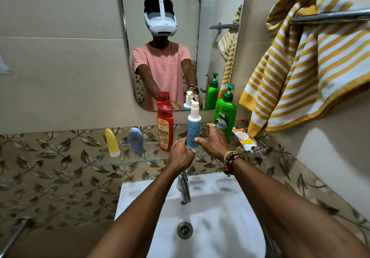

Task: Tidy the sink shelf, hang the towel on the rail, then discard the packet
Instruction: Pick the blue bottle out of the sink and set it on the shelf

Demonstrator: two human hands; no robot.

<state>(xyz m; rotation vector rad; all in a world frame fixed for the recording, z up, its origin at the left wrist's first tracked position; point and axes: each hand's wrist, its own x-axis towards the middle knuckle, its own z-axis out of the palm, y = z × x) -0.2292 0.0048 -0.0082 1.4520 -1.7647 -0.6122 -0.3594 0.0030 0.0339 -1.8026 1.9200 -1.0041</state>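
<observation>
A glass shelf (140, 162) above the sink carries a red bottle (165, 129), a blue-and-white pump bottle (193, 126) and a green pump bottle (225, 115), all upright. My left hand (180, 155) holds the blue bottle's base between fingers and thumb. My right hand (215, 142) is spread between the blue and green bottles; its thumb touches the blue bottle and its fingers reach beside the green one. An orange packet (241, 136) lies on a wire rack at the shelf's right end. A yellow-and-white striped towel (300, 67) hangs bunched over the chrome rail (328, 17).
A yellow tube (112, 142) and a grey-blue shark-shaped item (136, 140) stand at the shelf's left end. Below are the white sink (210, 227) and its tap (185, 189). A mirror (164, 43) on the wall reflects me. Another rail (14, 235) shows at lower left.
</observation>
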